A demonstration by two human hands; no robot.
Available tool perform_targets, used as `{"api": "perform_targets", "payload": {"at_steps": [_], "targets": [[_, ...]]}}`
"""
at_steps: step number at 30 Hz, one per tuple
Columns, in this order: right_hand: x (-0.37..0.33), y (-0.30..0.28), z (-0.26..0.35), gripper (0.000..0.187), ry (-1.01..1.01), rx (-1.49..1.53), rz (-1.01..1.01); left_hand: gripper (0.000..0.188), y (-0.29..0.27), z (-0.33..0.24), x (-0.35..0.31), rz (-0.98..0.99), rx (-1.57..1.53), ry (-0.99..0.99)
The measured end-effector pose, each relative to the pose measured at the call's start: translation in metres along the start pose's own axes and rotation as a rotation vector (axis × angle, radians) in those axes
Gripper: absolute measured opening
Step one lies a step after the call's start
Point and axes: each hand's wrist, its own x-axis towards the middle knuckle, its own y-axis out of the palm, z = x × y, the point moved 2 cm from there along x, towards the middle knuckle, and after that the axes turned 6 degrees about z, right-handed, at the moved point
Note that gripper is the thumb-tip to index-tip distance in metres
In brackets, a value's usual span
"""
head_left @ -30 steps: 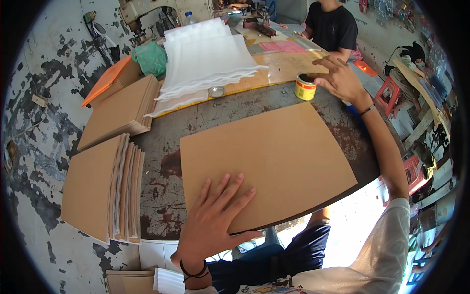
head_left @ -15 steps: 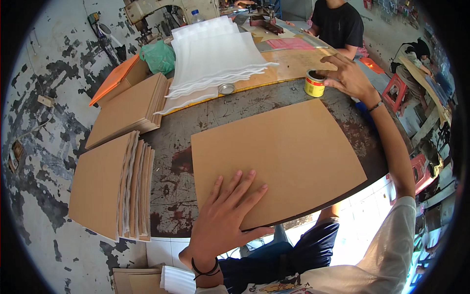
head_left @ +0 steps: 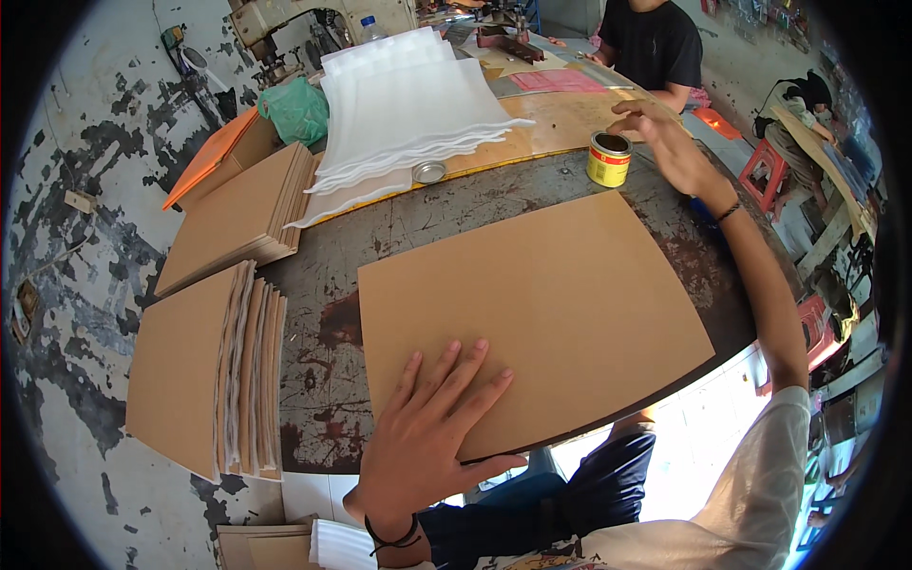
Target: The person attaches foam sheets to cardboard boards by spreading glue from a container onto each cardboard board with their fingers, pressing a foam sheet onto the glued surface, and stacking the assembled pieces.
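Note:
A plain brown cardboard sheet (head_left: 551,304) lies flat on the dark worktable. My left hand (head_left: 432,418) rests on its near left part, palm down with fingers spread. Just beyond the sheet's far edge stands a small yellow and red tin can (head_left: 608,163), its top uncovered and its inside dark. Right beside the can is my right hand (head_left: 673,152), fingers stretched out and partly bent, with nothing visible in its grasp. A round metal lid (head_left: 428,172) lies to the left of the can, near the white foam sheets.
Two stacks of cardboard, a nearer one (head_left: 190,366) with padded layers and a farther one (head_left: 233,223), stand at the left. White foam sheets (head_left: 408,114) and a green plastic bag (head_left: 294,109) lie behind. Another person (head_left: 651,43) sits across the worktable (head_left: 318,380).
My right hand has shifted slightly right and drawn away from the can's rim. My left hand stays flat on the cardboard. The whole view has moved a little.

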Motion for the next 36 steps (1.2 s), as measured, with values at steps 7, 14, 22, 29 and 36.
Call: {"api": "perform_targets", "payload": {"at_steps": [7,14,22,29,36], "targets": [[0.004,0.008,0.006,0.094,0.378,0.544,-0.004,0.088,0.0,0.002,-0.001,0.006,-0.012,0.0],[0.006,-0.01,0.014,0.087,0.022,0.363,-0.331,0.086,0.001,0.005,-0.001,0.026,-0.003,0.015],[-0.002,-0.001,0.009,0.067,0.137,0.116,-0.054,0.083,0.004,0.008,-0.003,0.035,0.01,0.039],[-0.005,0.016,0.008,0.076,0.141,-0.153,0.106,0.086,0.002,0.005,-0.002,0.004,-0.008,0.027],[-0.001,0.024,0.004,0.081,0.215,-0.074,0.105,0.087,0.002,0.005,0.0,-0.021,-0.025,0.024]]}}
